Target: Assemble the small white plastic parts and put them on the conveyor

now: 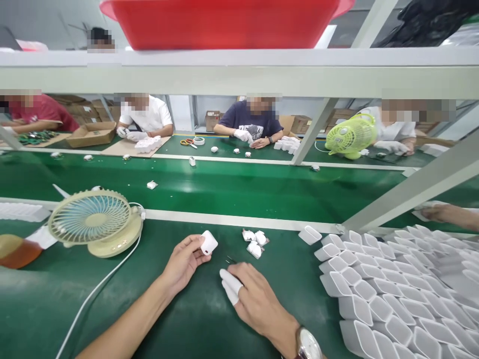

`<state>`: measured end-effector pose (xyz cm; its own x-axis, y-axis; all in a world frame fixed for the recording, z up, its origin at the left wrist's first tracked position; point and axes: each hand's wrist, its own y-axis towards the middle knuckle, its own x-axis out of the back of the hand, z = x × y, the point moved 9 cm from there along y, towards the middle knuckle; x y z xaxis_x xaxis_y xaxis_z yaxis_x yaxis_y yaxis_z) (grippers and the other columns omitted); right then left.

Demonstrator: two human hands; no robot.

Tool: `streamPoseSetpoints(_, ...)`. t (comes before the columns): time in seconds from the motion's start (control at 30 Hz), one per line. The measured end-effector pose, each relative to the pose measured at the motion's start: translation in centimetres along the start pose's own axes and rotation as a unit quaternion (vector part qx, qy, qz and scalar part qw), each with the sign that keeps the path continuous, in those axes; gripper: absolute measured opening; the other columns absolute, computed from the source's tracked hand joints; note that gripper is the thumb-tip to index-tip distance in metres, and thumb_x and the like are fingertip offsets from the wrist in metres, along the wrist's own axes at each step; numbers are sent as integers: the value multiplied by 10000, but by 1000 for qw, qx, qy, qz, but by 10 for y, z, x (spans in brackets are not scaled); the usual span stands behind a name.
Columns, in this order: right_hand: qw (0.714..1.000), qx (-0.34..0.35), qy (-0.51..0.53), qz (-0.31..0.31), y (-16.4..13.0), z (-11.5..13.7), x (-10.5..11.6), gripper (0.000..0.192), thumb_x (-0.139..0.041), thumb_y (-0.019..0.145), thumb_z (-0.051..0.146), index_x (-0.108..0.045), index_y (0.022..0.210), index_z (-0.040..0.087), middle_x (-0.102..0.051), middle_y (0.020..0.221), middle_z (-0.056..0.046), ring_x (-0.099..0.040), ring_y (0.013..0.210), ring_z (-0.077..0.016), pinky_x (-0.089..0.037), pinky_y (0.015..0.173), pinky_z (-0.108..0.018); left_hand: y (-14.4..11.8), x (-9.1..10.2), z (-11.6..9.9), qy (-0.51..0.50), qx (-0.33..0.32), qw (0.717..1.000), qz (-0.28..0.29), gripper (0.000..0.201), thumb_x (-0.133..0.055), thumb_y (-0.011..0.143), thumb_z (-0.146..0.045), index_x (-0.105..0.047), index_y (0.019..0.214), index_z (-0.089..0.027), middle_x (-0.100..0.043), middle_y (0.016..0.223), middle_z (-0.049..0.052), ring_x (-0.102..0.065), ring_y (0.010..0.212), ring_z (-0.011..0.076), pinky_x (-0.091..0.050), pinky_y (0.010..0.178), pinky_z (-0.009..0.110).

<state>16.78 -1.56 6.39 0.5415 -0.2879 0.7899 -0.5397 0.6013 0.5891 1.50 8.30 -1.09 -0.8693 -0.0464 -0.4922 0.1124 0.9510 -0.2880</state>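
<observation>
My left hand (189, 259) grips a small white plastic housing (209, 243) between thumb and fingers, a small dark slot showing at its lower end. To the right and slightly nearer me, my right hand (256, 296) is curled above the green bench, with white finger cots (231, 285) on two fingers. Two thin dark tips of what look like tweezers (231, 260) stick out past its fingers; the rest is hidden by the hand. Just beyond the right hand lie several small white parts (255, 243), apart from both hands.
Rows of open white sleeves (389, 284) fill the right side, one sleeve (310, 235) standing apart. A cream fan (93, 219) with a cable stands left. Beyond runs a green conveyor belt (224, 184), with co-workers behind it. A shelf (224, 75) holding a red tub (224, 22) crosses overhead.
</observation>
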Motion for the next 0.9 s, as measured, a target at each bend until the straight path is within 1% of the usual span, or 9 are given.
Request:
streamPoseSetpoints(0.1, 999, 28, 33, 11, -3, 14, -5, 231, -515, 871, 0, -654, 953, 165, -700, 1077, -128, -642, 939, -242, -583, 845, -430, 2, 5, -3, -38, 5, 999, -28, 342, -926, 682, -325, -716, 887, -150, -748, 806, 51, -686, 663, 141, -605, 640, 254)
streamPoseSetpoints(0.23, 997, 44, 56, 36, -7, 29, -20, 189, -534, 923, 47, -676, 944, 169, -717, 1061, -112, -644, 942, -228, -578, 882, -404, 0, 4, -6, -33, -6, 999, -33, 356, -935, 671, -323, -706, 874, -140, -750, 799, 56, -695, 655, 151, -602, 614, 256)
streamPoseSetpoints(0.37, 993, 43, 64, 85, -12, 38, -42, 143, -593, 983, 173, -700, 1079, 166, -728, 1145, -104, -647, 1066, -227, -538, 984, -370, -3, -4, -5, -20, -18, 1000, -7, 346, -936, 682, -305, -693, 859, -135, -738, 782, 44, -701, 659, 154, -600, 614, 249)
streamPoseSetpoints(0.47, 986, 63, 75, 134, -15, 45, -53, 214, -623, 994, 256, -700, 1179, 181, -713, 1244, -104, -621, 1178, -225, -507, 1033, -342, -3, -7, 4, -25, -1, 1000, 2, 312, -913, 726, -296, -687, 874, -142, -744, 801, 52, -703, 657, 149, -612, 623, 252)
streamPoseSetpoints(0.53, 984, 66, 85, 145, -15, 45, -54, 243, -624, 994, 262, -698, 1211, 180, -705, 1276, -107, -611, 1203, -229, -499, 1043, -342, -2, -5, 9, -37, 8, 999, -9, 271, -891, 757, -269, -684, 886, -149, -747, 809, 53, -710, 659, 148, -620, 626, 249)
streamPoseSetpoints(0.6, 984, 61, 92, 141, -15, 43, -52, 251, -613, 999, 256, -696, 1219, 170, -703, 1276, -114, -613, 1194, -235, -497, 1044, -349, -1, -2, 10, -51, 9, 998, -24, 221, -863, 784, -226, -687, 895, -152, -749, 812, 55, -717, 667, 148, -626, 633, 243)
streamPoseSetpoints(0.73, 982, 68, 109, 135, -14, 43, -49, 232, -588, 1010, 263, -697, 1190, 165, -706, 1236, -129, -619, 1160, -242, -502, 1031, -363, 2, 4, 7, -57, -2, 997, -54, 138, -811, 823, -185, -694, 886, -149, -746, 805, 65, -722, 671, 152, -630, 632, 243)
streamPoseSetpoints(0.83, 982, 69, 118, 133, -12, 43, -46, 218, -570, 1020, 277, -691, 1160, 162, -709, 1200, -128, -619, 1134, -242, -507, 1011, -365, 3, 7, 1, -34, -22, 997, -65, 149, -822, 815, -220, -696, 850, -148, -734, 774, 59, -712, 658, 152, -625, 623, 244)
streamPoseSetpoints(0.9, 982, 68, 118, 132, -11, 43, -43, 214, -558, 1025, 275, -687, 1151, 161, -708, 1190, -128, -621, 1112, -238, -514, 990, -363, 3, 6, -4, 7, -51, 997, -52, 188, -833, 808, -282, -704, 845, -151, -733, 779, 56, -711, 668, 160, -625, 632, 261)
